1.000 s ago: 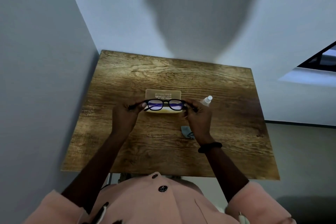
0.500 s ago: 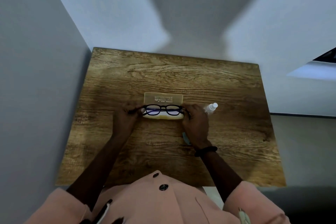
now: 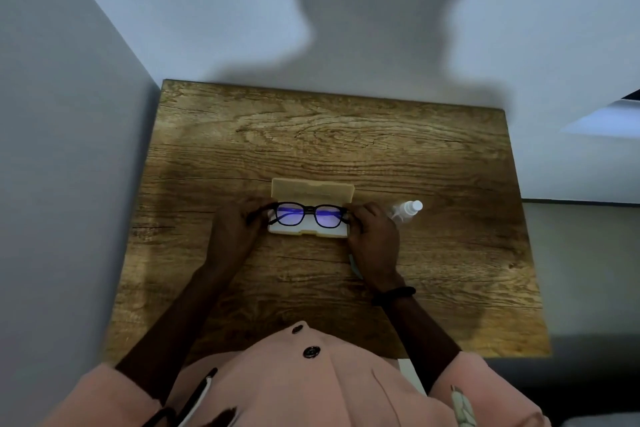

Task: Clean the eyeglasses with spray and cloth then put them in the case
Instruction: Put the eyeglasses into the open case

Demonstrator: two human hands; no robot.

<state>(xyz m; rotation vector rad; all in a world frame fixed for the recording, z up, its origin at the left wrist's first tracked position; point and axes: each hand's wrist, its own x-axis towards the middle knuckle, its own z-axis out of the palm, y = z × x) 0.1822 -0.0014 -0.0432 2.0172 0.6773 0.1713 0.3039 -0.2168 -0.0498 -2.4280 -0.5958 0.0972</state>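
Eyeglasses (image 3: 313, 209), black frame w/ lenses glinting violet-blue, are held level over the open case (image 3: 311, 188) near the middle of the wooden table (image 3: 311, 135). Lenses face up, and the frame spans almost the full width of the case's pale lower tray. Can't tell whether the frame already rests on the tray lining or sits just above it. Case lid is tan, hinged at the far side and tilted back away from the person. Left hand (image 3: 235, 229) has its fingers curled round the frame's left end by the temple arm, which sticks out past the case edge toward that hand. Right hand (image 3: 374, 239) grips the right end the same way, fingertips tucked in at the hinge, knuckles up. Both grips are narrow and closed on the frame. Spray bottle (image 3: 405, 210), clear w/ white cap, lies on its side just beyond the right hand, cap pointing away to the right, touching neither case nor glasses. Cloth (image 3: 353, 262) shows only as a thin blue-grey sliver on the table beside the right hand's heel, the rest hidden under it. Dark wristband (image 3: 393, 295) sits on the right wrist. Pink buttoned shirt (image 3: 294, 381) fills the near edge of the view, and grey walls meet at the table's far-left corner.
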